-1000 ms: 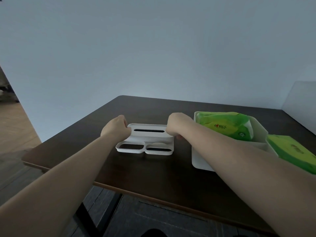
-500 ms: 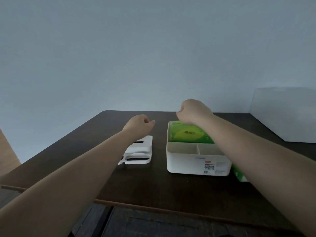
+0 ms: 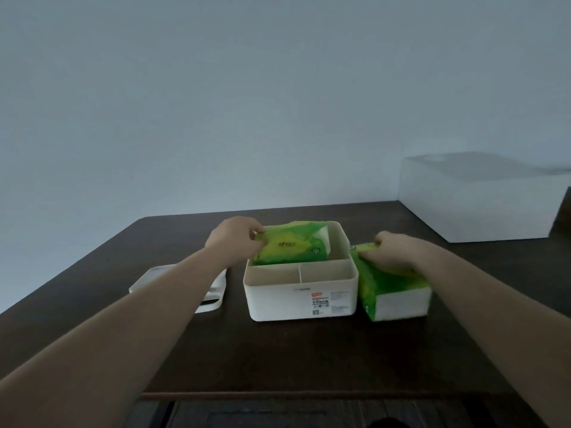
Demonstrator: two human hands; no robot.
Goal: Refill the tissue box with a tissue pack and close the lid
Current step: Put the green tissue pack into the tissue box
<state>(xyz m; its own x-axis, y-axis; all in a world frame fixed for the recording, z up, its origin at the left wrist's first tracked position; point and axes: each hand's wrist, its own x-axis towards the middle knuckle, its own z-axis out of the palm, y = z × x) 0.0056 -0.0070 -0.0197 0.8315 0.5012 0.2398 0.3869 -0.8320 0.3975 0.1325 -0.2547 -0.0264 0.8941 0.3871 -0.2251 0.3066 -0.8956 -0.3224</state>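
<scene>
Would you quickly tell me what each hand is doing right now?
Left hand: gripping the green tissue pack inside the white plastic box.
Right hand: grasping the second green tissue pack beside it.

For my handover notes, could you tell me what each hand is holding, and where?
Left hand pinches the left end of the green tissue pack in the box; right hand grips the far end of the green pack beside it.

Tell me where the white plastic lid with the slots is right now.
In the head view, the white plastic slotted lid lies flat on the dark wooden table, left of the white tissue box, partly hidden under the left forearm.
</scene>
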